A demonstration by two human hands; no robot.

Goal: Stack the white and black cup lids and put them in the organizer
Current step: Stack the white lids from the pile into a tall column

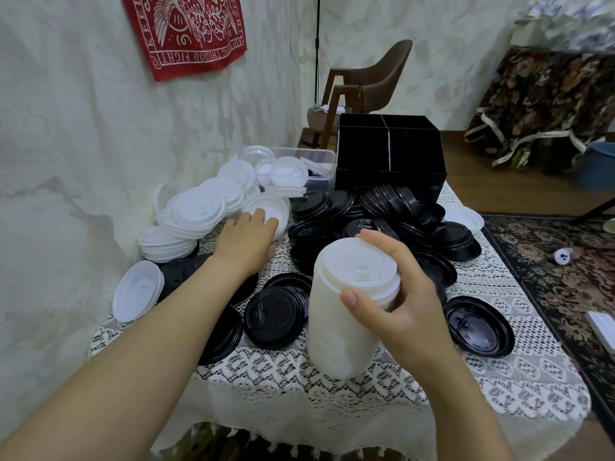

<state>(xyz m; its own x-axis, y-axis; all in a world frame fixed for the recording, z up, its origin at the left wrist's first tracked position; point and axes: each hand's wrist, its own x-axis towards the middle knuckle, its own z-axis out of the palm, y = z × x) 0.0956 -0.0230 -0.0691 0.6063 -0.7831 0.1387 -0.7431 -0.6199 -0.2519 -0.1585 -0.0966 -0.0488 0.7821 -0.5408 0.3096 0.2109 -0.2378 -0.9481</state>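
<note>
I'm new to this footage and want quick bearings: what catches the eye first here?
A tall stack of white lids fills the centre, its top gripped by the right hand. Behind it black lids lie heaped before the black organizer, and the left hand touches a white lid at left.

Seeing white lids and black lids; organizer reading black; cloth showing white lace pattern; banner showing red, white print.
</note>
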